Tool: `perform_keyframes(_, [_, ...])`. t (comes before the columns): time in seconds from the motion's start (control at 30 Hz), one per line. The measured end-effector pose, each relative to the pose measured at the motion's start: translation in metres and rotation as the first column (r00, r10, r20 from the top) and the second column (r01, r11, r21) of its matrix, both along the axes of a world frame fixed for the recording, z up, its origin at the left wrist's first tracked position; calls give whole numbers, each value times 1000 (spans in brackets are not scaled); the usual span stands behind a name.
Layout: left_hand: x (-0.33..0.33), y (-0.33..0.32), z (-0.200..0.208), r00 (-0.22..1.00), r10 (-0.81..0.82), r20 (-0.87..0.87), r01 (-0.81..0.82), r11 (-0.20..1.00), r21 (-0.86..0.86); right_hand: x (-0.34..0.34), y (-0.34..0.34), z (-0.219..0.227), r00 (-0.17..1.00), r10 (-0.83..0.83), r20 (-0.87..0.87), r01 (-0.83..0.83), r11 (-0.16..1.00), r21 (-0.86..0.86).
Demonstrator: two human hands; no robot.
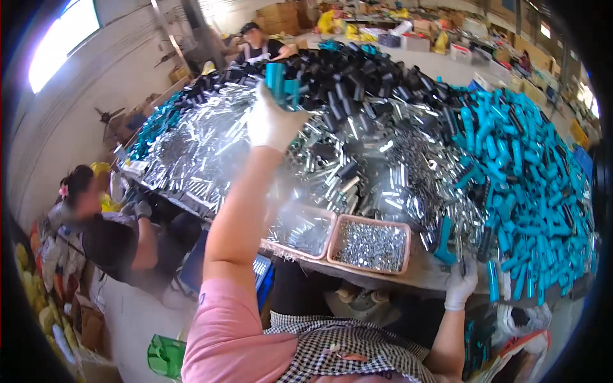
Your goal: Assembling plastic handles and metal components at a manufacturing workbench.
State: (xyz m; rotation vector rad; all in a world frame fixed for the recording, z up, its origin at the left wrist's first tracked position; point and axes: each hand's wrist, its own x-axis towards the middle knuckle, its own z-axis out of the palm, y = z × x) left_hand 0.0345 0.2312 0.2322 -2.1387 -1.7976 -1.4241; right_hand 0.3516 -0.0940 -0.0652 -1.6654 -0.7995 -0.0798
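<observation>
My left hand [273, 121], in a white glove, is stretched far over the heaped table. It grips a teal plastic part [276, 78] with a short tubular shape, above the black pieces; motion blurs its edges. At the table's front edge, my right hand [461, 285], also gloved, has its fingers closed around the lower end of a slim metal rod [459, 247], partly hidden by the fingers. Just left of that rod, a teal angled handle [444, 242] leans at the edge. Shiny metal rods and tubes [223, 127] cover the table's middle and left.
Two pinkish trays stand at the front edge: one of clear bags [297, 230], one of small metal parts [405, 255]. Black tubes [357, 83] pile at the back, teal handles [520, 191] at right. Co-workers sit at left [121, 236] and far side [258, 45].
</observation>
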Motion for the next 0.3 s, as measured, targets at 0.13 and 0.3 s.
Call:
perform_keyframes(0.13, [-4, -17, -58, 968, -231, -101, 213, 963, -163, -6, 8, 6, 998, 57, -37, -56, 998, 41])
perform_keyframes(0.3, [26, -49, -134, 811, -561, -167, 407, 745, -528, -9, -11, 10, 971, 4, -238, -20, 998, -63])
